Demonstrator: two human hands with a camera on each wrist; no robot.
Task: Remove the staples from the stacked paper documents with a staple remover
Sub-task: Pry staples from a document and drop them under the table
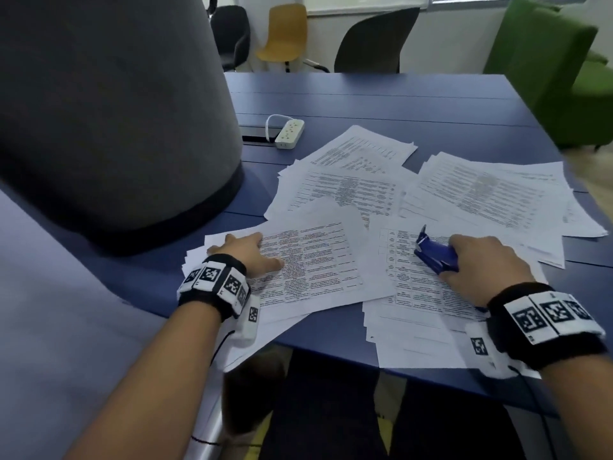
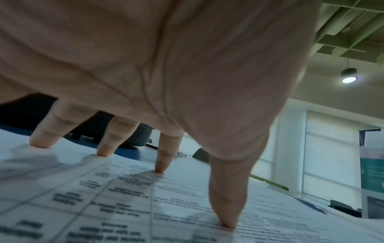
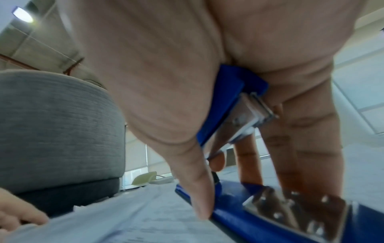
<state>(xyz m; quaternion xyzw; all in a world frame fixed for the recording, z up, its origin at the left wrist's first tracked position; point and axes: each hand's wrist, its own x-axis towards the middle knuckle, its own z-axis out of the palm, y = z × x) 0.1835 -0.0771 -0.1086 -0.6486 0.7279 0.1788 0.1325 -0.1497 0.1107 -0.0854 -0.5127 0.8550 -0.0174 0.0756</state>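
Observation:
Several stacks of printed paper lie on the blue table point(image 1: 365, 94). My left hand point(image 1: 252, 255) lies flat with spread fingers point(image 2: 166, 157) pressing on the near-left document point(image 1: 315, 260). My right hand point(image 1: 481, 260) grips a blue staple remover point(image 1: 434, 255) that rests on the near-right document point(image 1: 414, 293). In the right wrist view the thumb point(image 3: 199, 189) and fingers curl round the blue tool point(image 3: 239, 212), whose metal parts show. No staple is visible.
More paper stacks point(image 1: 481, 190) spread across the middle and right of the table. A white power strip point(image 1: 289, 131) lies further back. A large grey upholstered form point(image 1: 109, 111) stands at the left. Chairs point(image 1: 282, 31) stand beyond the table's far edge.

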